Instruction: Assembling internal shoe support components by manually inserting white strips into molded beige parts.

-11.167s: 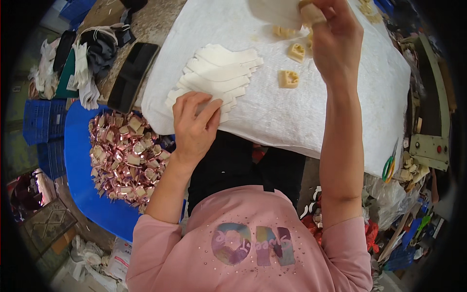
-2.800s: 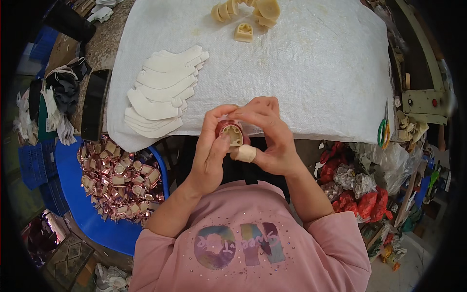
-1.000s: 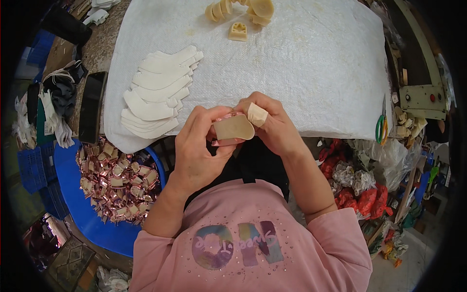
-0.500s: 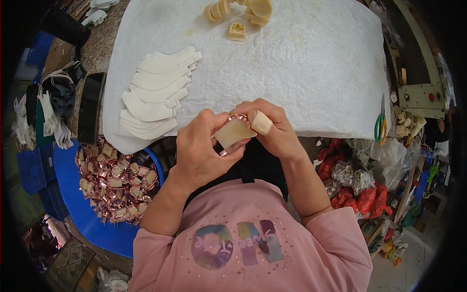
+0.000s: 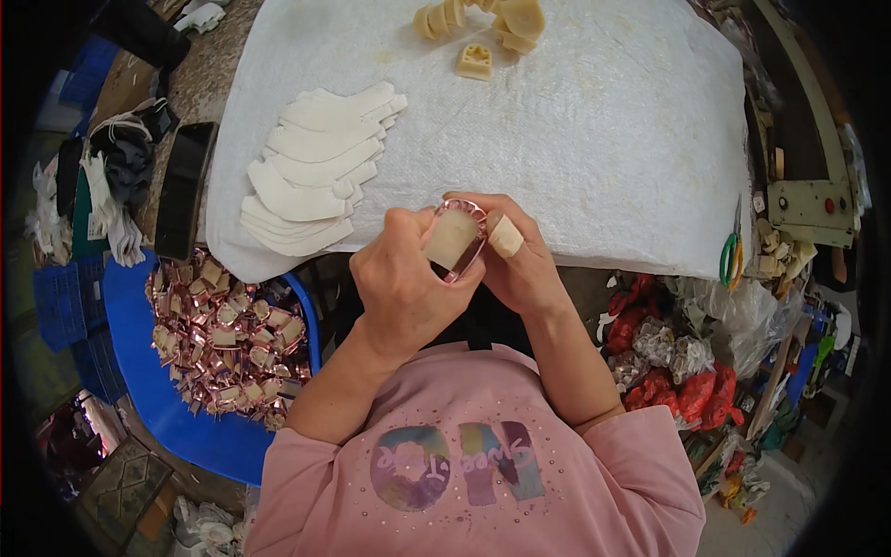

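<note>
Just in front of my body, at the near edge of the covered table, both hands hold one shoe heel (image 5: 452, 239) wrapped in shiny pink material. Its beige flat face shows, with the pink gathered in folds around the curved edge. My left hand (image 5: 399, 278) is closed round its left and lower side. My right hand (image 5: 524, 269) grips the right side, its fingers partly hidden behind the heel. A beige wrap covers the right thumb. Left of my hands, overlapping white cut pieces (image 5: 320, 148) lie fanned on the white sheet (image 5: 557, 139).
A blue tub (image 5: 167, 432) at my left holds many pink-wrapped heels (image 5: 227, 339). Bare yellowish heels (image 5: 474, 63) sit at the far side. A dark phone (image 5: 186, 190) lies left; scissors (image 5: 731, 255) rest at the right edge. Red plastic bags (image 5: 696, 395) lie below right.
The heel has turned in my hands, its beige face now more upright, with the pink side showing at its lower right. My view has shifted slightly.
</note>
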`<state>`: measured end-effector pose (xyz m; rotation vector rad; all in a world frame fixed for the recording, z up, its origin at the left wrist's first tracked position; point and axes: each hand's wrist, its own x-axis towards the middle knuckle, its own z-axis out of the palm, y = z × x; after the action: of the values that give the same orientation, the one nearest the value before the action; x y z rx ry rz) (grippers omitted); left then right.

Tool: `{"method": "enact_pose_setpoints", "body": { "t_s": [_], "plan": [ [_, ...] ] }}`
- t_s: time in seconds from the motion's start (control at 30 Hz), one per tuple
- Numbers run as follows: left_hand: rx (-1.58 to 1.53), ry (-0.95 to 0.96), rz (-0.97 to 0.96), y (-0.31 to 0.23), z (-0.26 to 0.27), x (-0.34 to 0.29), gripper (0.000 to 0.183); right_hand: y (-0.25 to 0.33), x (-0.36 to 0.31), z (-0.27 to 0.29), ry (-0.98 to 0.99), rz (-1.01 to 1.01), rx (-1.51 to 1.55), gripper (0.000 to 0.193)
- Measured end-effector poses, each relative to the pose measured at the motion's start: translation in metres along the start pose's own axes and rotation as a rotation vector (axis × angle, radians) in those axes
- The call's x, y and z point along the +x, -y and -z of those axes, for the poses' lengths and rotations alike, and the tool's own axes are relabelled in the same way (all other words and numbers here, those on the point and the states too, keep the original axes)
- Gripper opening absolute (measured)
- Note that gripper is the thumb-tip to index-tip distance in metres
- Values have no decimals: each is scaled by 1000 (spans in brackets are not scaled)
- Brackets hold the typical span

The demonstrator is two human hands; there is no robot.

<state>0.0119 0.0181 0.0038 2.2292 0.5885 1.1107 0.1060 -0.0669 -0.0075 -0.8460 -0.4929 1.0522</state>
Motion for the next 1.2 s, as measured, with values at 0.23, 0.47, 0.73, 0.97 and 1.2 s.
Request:
{"method": "enact_pose_setpoints", "body": {
  "t_s": [0.23, 0.47, 0.73, 0.97, 1.2],
  "plan": [
    [111, 10, -24, 6, 5, -7, 45, -3, 1, -17, -115, 191, -728, 27],
    [79, -109, 37, 37, 35, -7, 36, -3, 29, -19, 26, 200, -859, 23],
    [690, -429, 397, 112, 153, -54, 34, -20, 67, -52, 301, 536, -1407, 31],
    [1252, -552, 543, 151, 235, -100, 41, -35, 79, -57, 368, 587, -1622, 31],
    [236, -277, 271, 83, 133, -38, 18, -33, 81, -43, 99, 755, -1383, 36]
  ]
}}
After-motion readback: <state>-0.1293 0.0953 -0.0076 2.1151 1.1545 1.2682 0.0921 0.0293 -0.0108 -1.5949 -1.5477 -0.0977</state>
